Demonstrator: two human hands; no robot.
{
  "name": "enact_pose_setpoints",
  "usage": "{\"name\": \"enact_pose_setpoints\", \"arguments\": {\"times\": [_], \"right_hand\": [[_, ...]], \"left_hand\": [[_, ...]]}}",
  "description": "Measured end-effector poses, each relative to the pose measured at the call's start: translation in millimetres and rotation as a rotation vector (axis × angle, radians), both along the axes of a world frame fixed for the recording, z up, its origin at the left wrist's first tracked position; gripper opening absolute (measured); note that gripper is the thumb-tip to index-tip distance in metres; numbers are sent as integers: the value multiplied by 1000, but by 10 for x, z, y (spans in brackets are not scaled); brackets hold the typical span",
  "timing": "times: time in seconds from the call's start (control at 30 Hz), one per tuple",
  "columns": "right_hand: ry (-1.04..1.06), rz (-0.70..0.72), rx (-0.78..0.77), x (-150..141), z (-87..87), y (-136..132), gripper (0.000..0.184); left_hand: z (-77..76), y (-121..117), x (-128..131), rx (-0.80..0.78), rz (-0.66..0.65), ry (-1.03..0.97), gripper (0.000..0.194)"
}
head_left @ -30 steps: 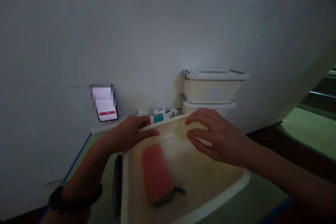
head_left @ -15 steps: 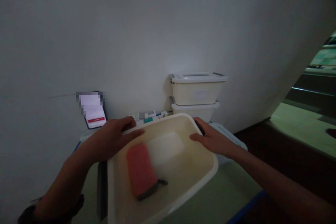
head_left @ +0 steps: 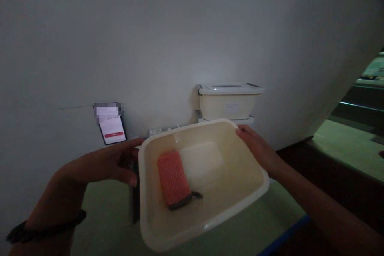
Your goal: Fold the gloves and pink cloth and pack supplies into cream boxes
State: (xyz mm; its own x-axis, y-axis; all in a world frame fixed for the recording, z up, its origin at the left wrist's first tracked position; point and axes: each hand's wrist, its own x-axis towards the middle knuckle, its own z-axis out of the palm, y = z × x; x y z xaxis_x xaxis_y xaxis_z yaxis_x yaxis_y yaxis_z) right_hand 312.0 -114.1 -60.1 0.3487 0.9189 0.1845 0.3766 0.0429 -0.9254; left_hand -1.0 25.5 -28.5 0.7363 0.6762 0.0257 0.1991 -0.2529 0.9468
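Note:
A cream plastic basin [head_left: 240,164] is tilted toward me in the middle of the head view. In it lies a pink sponge [head_left: 174,178] with a dark edge and a small dark loop. My right hand [head_left: 255,146] grips the basin's far right corner, its fingers partly hidden behind the rim. My left hand [head_left: 121,162] is beside the basin's left wall, thumb and fingers apart, the fingertips close to the far left corner. Whether those fingertips touch the rim I cannot tell.
Two stacked lidded cream boxes [head_left: 229,106] stand against the wall at the back. A lit phone [head_left: 113,130] leans on the wall at left. Small white items [head_left: 155,131] show behind the basin. A dark upright object [head_left: 134,202] is left of the basin, above the greenish tabletop [head_left: 102,216].
My left hand has let go of the basin's far left rim and moved left. The basin has risen and shifted right, the sponge with it; my right hand still holds the corner.

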Motion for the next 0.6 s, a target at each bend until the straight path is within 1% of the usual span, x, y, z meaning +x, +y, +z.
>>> {"name": "enact_pose_setpoints", "arguments": {"times": [0.03, 0.07, 0.1, 0.17, 0.27, 0.33, 0.4, 0.47, 0.6], "right_hand": [[-97, -41, 33, 70, 36, -14, 27], [-190, -71, 45, 148, 67, -30, 26], [-259, -86, 40, 230, 91, -49, 27], [-308, -93, 18, 396, 119, -88, 30], [-325, -117, 4, 618, 115, -133, 24], [-334, -148, -16, 740, 96, -150, 22], [-322, -164, -42, 851, 70, -153, 21], [-288, -174, -73, 961, 41, -141, 23], [-193, -199, -143, 1185, 1, -81, 38]], "left_hand": [[-34, 11, 66, -76, -104, 25, 51], [-76, 21, 141, -132, -161, 6, 46], [-123, 26, 224, -173, -176, -42, 42], [-223, 16, 403, -225, -152, -130, 36], [-357, -63, 683, -277, -112, -227, 26], [-419, -143, 858, -308, -47, -286, 24], [-454, -224, 1012, -350, 28, -320, 25], [-467, -292, 1143, -405, 68, -331, 28], [-491, -375, 1368, -477, 18, -375, 32]]}}
